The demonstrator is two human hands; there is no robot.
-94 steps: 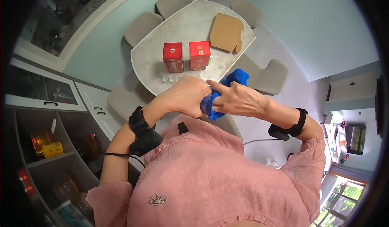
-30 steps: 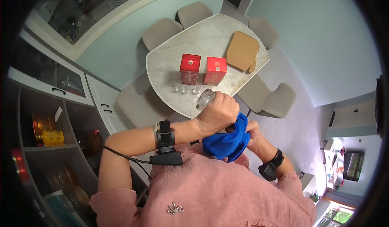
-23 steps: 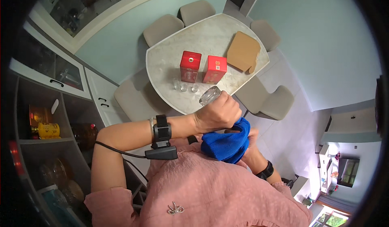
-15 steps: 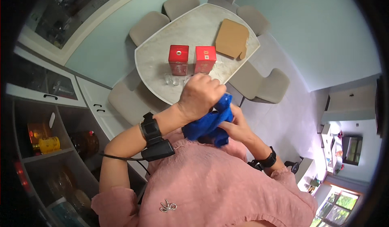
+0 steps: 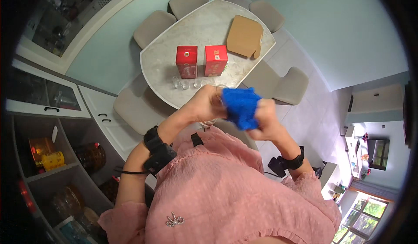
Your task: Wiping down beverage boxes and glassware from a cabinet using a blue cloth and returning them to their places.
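My left hand [image 5: 203, 105] grips a small clear glass [image 5: 216, 99] in front of my chest, mostly hidden by the fingers. My right hand [image 5: 266, 121] holds a bright blue cloth [image 5: 241, 106] pressed against the mouth of that glass. Both hands hover above the near edge of a pale oval table [image 5: 204, 30]. Three more small clear glasses [image 5: 186, 84] stand in a row on the table just beyond my left hand. Black bands sit on both wrists.
Two red boxes [image 5: 200, 60] stand side by side mid-table, and a flat brown cardboard box [image 5: 244, 36] lies at the far right end. Beige chairs [image 5: 285, 85] ring the table. Open shelves with jars [image 5: 52, 159] and white cabinets stand at left.
The hands have lifted from low against my body to chest height, and the view has swung. The cloth now covers the glass from the right side instead of bunching below my left hand.
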